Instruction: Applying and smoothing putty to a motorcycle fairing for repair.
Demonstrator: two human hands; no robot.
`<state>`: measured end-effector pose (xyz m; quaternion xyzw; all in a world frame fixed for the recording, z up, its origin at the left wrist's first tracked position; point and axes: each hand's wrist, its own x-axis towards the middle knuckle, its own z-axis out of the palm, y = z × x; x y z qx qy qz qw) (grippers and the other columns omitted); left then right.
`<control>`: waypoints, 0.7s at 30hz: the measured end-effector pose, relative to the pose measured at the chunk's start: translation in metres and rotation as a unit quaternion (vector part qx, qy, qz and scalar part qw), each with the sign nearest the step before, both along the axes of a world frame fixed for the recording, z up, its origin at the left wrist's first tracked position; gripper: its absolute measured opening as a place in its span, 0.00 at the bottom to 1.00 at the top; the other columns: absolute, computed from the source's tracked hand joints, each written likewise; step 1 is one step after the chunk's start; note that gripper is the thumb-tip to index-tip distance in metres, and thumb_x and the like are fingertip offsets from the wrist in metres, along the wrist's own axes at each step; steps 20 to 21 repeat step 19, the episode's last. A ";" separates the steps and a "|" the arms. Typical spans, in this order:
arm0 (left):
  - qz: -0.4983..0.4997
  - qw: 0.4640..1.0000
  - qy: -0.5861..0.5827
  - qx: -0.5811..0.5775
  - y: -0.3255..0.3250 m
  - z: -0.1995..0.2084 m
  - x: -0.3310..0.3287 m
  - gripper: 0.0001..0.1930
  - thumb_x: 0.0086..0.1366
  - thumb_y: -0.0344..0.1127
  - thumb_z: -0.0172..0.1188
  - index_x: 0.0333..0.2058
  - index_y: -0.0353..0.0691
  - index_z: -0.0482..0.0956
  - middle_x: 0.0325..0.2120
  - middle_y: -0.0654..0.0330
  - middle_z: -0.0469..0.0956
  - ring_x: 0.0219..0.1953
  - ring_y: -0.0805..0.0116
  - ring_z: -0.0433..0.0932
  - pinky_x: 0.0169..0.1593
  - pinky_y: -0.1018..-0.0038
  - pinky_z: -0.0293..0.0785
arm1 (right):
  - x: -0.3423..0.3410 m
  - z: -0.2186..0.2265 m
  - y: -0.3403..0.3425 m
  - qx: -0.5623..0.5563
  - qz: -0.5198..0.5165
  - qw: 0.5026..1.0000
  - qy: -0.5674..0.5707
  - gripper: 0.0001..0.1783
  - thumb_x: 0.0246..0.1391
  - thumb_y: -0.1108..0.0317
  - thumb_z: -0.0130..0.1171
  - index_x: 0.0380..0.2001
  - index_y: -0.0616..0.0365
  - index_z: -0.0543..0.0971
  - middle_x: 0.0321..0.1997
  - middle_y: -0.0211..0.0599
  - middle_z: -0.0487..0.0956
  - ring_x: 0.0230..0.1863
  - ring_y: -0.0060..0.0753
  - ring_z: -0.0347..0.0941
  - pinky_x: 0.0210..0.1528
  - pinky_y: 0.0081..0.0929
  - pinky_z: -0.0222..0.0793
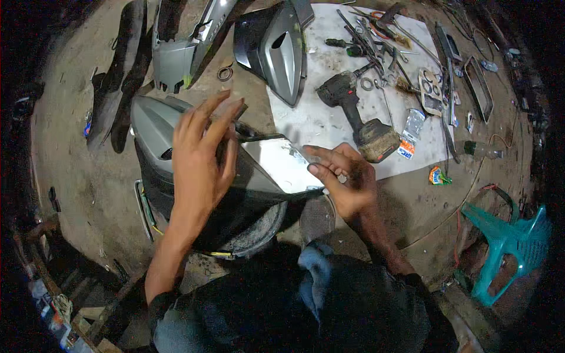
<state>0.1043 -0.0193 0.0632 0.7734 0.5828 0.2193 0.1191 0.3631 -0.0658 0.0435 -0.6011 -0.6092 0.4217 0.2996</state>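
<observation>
A grey and black motorcycle body panel [154,126] lies in front of me, with a shiny white section [276,162] at its right end. My left hand [200,156] is over the panel's middle, fingers stretched and apart, slightly blurred; whether the palm touches it I cannot tell. At the edge of the white section is my right hand [352,179], its fingers curled and thumb close to the forefinger. Anything pinched there is too small to make out. Under the panel, part of a round greyish rim [256,232] shows.
A cordless impact driver [359,117] and several hand tools [376,44] lie on a white sheet [294,126]. Beyond the panel are another grey panel [281,59], a silver cowl [176,50] and long black trim [120,76]. A teal plastic part [494,235] stands at right.
</observation>
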 end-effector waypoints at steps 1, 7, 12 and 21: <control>0.003 1.000 0.002 -0.001 -0.004 -0.001 -0.005 0.21 0.70 0.28 0.59 0.61 0.47 0.81 0.64 0.54 0.75 0.68 0.48 0.71 0.70 0.56 0.65 | 0.000 -0.001 0.003 -0.001 0.003 1.000 0.002 0.13 0.62 0.69 0.67 0.50 0.52 0.88 0.30 0.36 0.78 0.31 0.28 0.73 0.36 0.28 0.68; 0.087 0.990 0.112 0.014 -0.020 -0.020 -0.032 0.17 0.75 0.42 0.56 0.58 0.52 0.83 0.67 0.59 0.72 0.75 0.49 0.60 0.75 0.38 0.48 | -0.003 0.014 0.018 -0.088 0.050 0.995 -0.026 0.14 0.63 0.68 0.66 0.50 0.53 0.88 0.28 0.36 0.77 0.30 0.26 0.70 0.34 0.28 0.66; 0.095 0.992 0.070 0.038 -0.012 -0.028 -0.024 0.15 0.73 0.40 0.56 0.53 0.49 0.86 0.62 0.60 0.78 0.73 0.49 0.63 0.74 0.44 0.53 | -0.002 -0.002 0.013 -0.045 0.043 0.998 0.017 0.14 0.67 0.66 0.61 0.51 0.53 0.87 0.34 0.48 0.84 0.34 0.40 0.81 0.40 0.35 0.75; 0.102 0.992 0.066 0.029 -0.013 -0.030 -0.029 0.14 0.73 0.39 0.57 0.51 0.48 0.87 0.61 0.60 0.79 0.73 0.48 0.65 0.74 0.45 0.54 | 0.001 0.018 0.023 -0.138 0.124 0.979 -0.080 0.17 0.71 0.64 0.57 0.57 0.55 0.85 0.47 0.52 0.87 0.45 0.36 0.83 0.52 0.31 0.76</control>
